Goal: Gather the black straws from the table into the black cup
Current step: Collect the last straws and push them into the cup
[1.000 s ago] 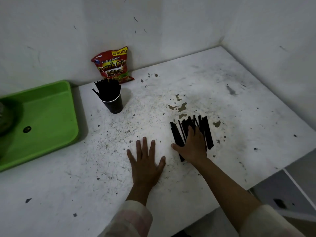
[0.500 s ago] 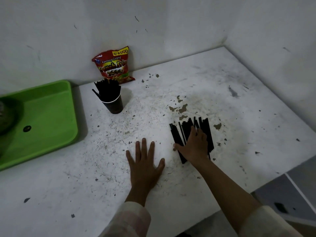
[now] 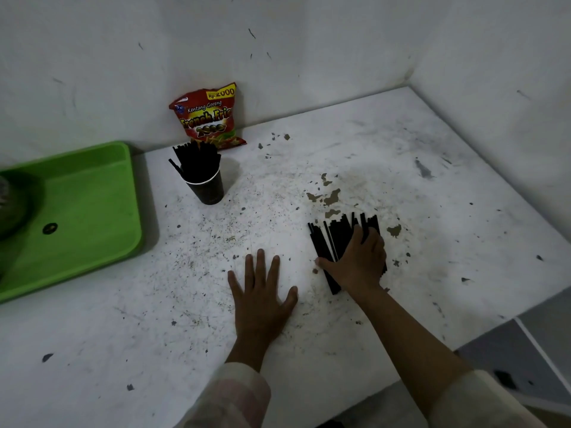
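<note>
Several black straws [image 3: 335, 239] lie in a row on the worn white table [image 3: 401, 180], right of centre. My right hand [image 3: 358, 262] rests on top of the pile, fingers curling over the straws' right side and thumb stretched out to the left. Whether it grips any straw is not clear. My left hand [image 3: 261, 293] lies flat on the table to the left of the pile, fingers spread, holding nothing. The black cup [image 3: 208, 188] stands upright at the back left with several straws sticking out of it.
A green tray [image 3: 77, 211] sits at the left with a dark object at its far edge. A red snack bag [image 3: 207, 117] leans on the wall behind the cup. Walls close the back and right; the table's edge drops off at the right front.
My right hand's fingers have curled a little more over the right side of the straw pile. My left hand has stayed flat.
</note>
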